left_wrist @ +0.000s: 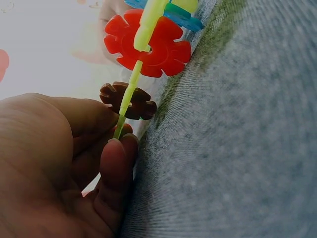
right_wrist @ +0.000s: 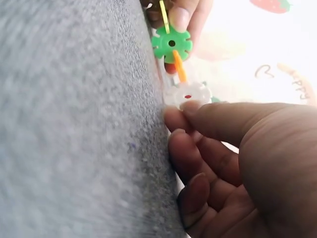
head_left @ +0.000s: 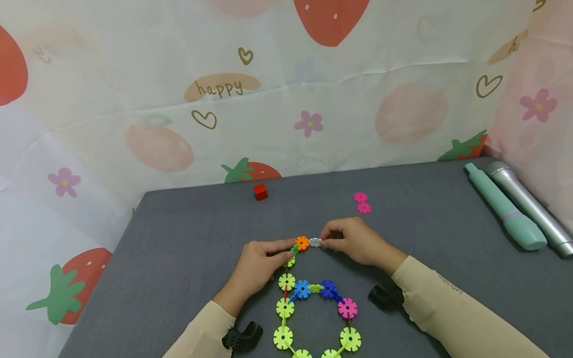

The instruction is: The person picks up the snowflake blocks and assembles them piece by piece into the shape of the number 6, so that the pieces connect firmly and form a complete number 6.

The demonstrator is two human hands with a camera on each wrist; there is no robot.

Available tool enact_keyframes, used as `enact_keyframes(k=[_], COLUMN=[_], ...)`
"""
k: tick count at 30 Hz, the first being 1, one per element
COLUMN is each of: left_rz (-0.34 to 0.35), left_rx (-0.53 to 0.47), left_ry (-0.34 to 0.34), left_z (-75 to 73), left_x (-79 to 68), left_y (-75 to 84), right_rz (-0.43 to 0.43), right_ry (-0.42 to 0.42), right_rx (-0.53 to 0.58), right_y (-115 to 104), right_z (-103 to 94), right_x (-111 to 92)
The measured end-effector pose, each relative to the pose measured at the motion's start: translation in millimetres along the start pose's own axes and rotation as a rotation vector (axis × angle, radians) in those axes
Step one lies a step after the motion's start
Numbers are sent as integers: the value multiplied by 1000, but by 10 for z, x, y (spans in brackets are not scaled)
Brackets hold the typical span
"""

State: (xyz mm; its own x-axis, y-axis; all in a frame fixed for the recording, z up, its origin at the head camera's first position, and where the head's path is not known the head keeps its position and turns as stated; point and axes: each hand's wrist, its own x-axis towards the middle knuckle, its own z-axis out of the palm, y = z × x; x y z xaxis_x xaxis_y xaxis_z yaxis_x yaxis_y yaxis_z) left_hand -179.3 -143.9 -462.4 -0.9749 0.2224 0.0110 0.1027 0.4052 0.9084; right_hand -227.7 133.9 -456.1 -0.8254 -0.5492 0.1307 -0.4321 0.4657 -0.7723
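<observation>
Notched plastic interlocking discs form a chain on the grey cloth, with a loop at its near end. My left hand (head_left: 255, 266) pinches the chain near its far end, at a yellow-green disc (head_left: 290, 261) beside a green disc (right_wrist: 161, 48). An orange disc (head_left: 302, 243) joins the green one to a white disc (head_left: 315, 242). Thumb and forefinger of my right hand (head_left: 361, 242) pinch that white disc by its outer edge. In the left wrist view, a brown disc (left_wrist: 141, 106) and a red disc (left_wrist: 166, 52) stand just past the left fingertips.
Two joined pink discs (head_left: 362, 203) lie beyond my right hand. A red cube (head_left: 260, 192) sits near the table's far edge. At the right lie a green microphone-shaped object (head_left: 506, 209) and a silver microphone (head_left: 530, 204). A printed cloth hangs behind.
</observation>
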Motion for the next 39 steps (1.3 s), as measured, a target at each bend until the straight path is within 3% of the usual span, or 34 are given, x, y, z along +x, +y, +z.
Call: enact_keyframes(k=[11, 22, 39], left_rz=[-5, 25, -12], left_rx=[17, 15, 0], left_ry=[0, -2, 3], left_z=[3, 3, 0], left_x=[-8, 0, 1], left_y=[6, -6, 9], right_rz=[-16, -137, -112], right_ry=[-1, -53, 57], right_rx=[-57, -264, -124], right_y=[-23, -158, -72], right_z=[10, 16, 106], right_x=[7, 20, 20])
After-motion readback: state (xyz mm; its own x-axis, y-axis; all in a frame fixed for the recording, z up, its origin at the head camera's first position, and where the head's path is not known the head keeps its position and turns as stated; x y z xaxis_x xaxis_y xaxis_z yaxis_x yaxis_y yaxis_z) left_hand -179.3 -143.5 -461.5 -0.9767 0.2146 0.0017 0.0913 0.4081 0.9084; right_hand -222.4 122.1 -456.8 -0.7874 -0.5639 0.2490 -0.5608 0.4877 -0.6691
